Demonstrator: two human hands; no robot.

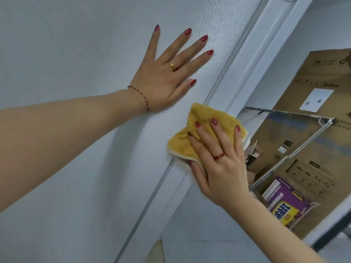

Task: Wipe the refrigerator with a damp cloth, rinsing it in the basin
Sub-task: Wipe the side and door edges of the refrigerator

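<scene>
The white refrigerator (pixel 72 54) fills the left and middle of the view, its textured side panel running up to a grey seam and the door edge (pixel 252 59). My left hand (pixel 165 76) lies flat on the panel with fingers spread. My right hand (pixel 220 154) presses a folded yellow cloth (pixel 182 143) against the door edge just right of the seam, fingers straight on top of it, the thumb at the cloth's lower edge. No basin is in view.
To the right of the refrigerator stand brown cardboard boxes (pixel 311 78) behind a metal rack frame (pixel 296 150). A purple and yellow package (pixel 284 204) lies low on the rack. A pale wall and floor corner (pixel 199 243) shows below.
</scene>
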